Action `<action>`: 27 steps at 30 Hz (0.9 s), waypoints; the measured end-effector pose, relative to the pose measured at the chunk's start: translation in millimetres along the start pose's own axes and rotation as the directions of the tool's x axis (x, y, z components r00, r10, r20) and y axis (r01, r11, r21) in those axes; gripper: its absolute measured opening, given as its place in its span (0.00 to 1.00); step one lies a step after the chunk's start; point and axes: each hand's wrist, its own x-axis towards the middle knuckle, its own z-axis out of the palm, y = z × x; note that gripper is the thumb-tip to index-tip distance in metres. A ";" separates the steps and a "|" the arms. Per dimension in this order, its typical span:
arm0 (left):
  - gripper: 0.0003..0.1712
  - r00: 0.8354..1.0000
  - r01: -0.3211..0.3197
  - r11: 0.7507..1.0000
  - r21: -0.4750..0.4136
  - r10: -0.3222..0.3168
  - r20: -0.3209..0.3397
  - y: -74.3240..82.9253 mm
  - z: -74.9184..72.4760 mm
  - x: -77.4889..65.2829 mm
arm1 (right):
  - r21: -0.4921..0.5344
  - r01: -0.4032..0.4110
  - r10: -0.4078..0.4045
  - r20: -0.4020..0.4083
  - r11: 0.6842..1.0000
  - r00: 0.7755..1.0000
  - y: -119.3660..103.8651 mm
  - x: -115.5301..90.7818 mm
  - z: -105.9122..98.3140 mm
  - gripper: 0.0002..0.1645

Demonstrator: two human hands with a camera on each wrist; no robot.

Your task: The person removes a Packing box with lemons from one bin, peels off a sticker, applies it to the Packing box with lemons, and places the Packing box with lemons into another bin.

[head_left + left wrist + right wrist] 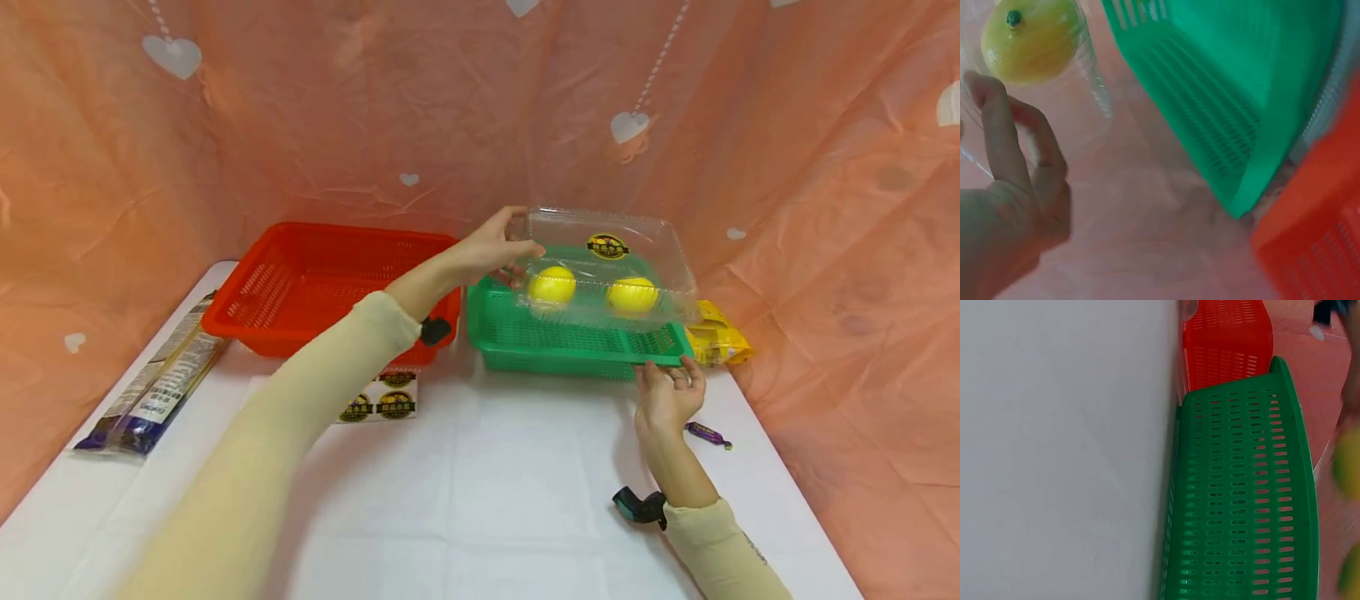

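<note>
My left hand (491,247) pinches the left end of a clear plastic fruit box (570,223), thumb on top and fingers around its edge. Two yellow citrus fruits (552,286) show through the plastic, and a round black-and-gold label (607,246) sits on the lid. The box is held above the green basket (555,360), tilted toward me. In the left wrist view one fruit (1030,40) appears beyond my fingertips. With its fingers at the rim, my right hand (670,400) grips the basket's front right corner; the right wrist view leaves this hand out.
A red basket (330,340) stands left of the green one, with a sheet of labels (395,403) before it. Long packets (161,392) lie at the table's left edge. On the right are a yellow bag (718,335) and a purple wrapped candy (707,434).
</note>
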 end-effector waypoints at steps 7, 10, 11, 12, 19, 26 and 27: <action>0.45 0.998 0.020 0.999 -0.030 -0.019 0.053 -22.9 1.7 71.5 | 0.027 -0.027 0.027 -0.001 0.999 1.000 1.3 -2.8 -0.9 0.29; 0.45 0.995 0.067 0.997 -0.045 -0.064 0.071 -36.6 2.9 82.4 | 0.032 -0.043 0.043 0.001 0.999 0.999 1.4 -6.1 -2.5 0.28; 0.46 0.994 0.088 0.995 -0.045 -0.085 0.076 -40.4 3.3 84.4 | 0.032 -0.045 0.045 0.001 0.998 0.999 1.6 -7.0 -2.9 0.27; 0.46 0.991 0.109 0.993 -0.035 -0.106 0.076 -43.9 3.5 85.8 | 0.026 -0.046 0.046 0.003 0.999 0.999 1.8 -7.7 -3.3 0.27; 0.50 0.955 0.285 0.957 0.055 -0.289 0.064 -63.7 -4.9 85.6 | 0.019 -0.064 0.063 0.033 0.998 0.997 5.2 -11.3 -1.1 0.25; 0.48 0.903 0.420 0.904 0.079 -0.425 0.067 -78.2 -14.2 79.1 | 0.010 -0.086 0.085 0.057 0.996 0.995 10.9 -13.7 2.6 0.26; 0.48 0.900 0.426 0.901 0.077 -0.431 0.065 -78.9 -14.9 78.7 | 0.001 -0.085 0.085 0.062 0.996 0.994 11.4 -13.6 3.5 0.26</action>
